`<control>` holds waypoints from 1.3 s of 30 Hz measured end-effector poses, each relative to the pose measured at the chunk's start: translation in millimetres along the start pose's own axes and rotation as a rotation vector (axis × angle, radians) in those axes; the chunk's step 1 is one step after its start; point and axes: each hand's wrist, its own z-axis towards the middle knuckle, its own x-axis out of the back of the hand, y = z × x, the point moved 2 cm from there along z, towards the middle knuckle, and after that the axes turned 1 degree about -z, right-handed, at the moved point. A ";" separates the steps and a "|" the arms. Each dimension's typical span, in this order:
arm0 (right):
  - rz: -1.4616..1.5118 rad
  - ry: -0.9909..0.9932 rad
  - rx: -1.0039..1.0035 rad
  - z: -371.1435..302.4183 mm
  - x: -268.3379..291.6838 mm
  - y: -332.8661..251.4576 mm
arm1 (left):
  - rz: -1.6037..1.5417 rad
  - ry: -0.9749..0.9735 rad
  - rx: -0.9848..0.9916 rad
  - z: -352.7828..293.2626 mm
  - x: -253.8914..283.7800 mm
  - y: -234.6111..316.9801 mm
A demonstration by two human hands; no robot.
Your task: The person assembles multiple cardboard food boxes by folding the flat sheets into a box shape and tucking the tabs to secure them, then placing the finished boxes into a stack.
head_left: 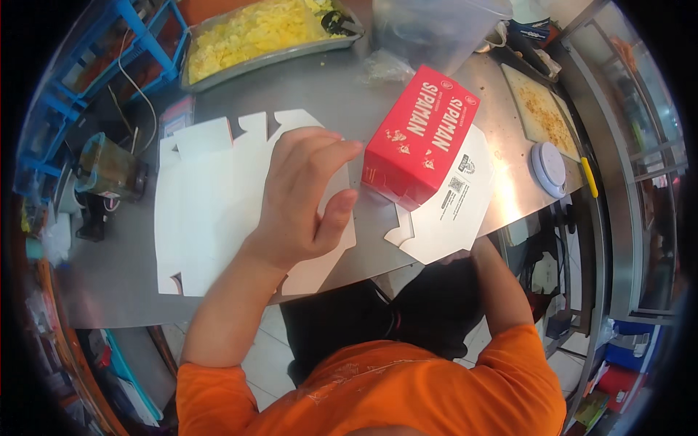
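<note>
My left hand (302, 200) hovers over a flat white die-cut carton blank (200, 196). Its fingers are bent but apart, with nothing between them. Just right of those fingers is a folded red carton (422, 123) with white print, tilted toward me. Beside and partly beneath the red carton lies a white printed cardboard piece (454, 211) with cut flaps, jutting past the table's near edge. Only a sliver of my right hand (456, 256) shows below that edge. The cardboard hides its fingers, so its grip cannot be seen.
At the back, a metal tray (273, 57) holds yellow food pieces and a dark scoop. A clear plastic tub (436, 33) stands beside it. On the right are a crumb-strewn cutting board (534, 109), a round white lidded container (547, 169) and a yellow-handled tool (589, 178). Blue crates (138, 43) stand left.
</note>
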 end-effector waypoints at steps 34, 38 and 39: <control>-2.269 0.199 1.027 -51.6 -272.4 52.8 | 0.142 0.205 -0.438 10.5 27.8 23.9; -2.490 0.283 1.252 -62.7 -276.3 46.9 | 0.067 0.152 -0.316 4.7 52.8 86.9; -2.502 0.285 1.252 -63.9 -276.7 47.3 | 0.025 0.073 -0.241 2.8 51.9 107.1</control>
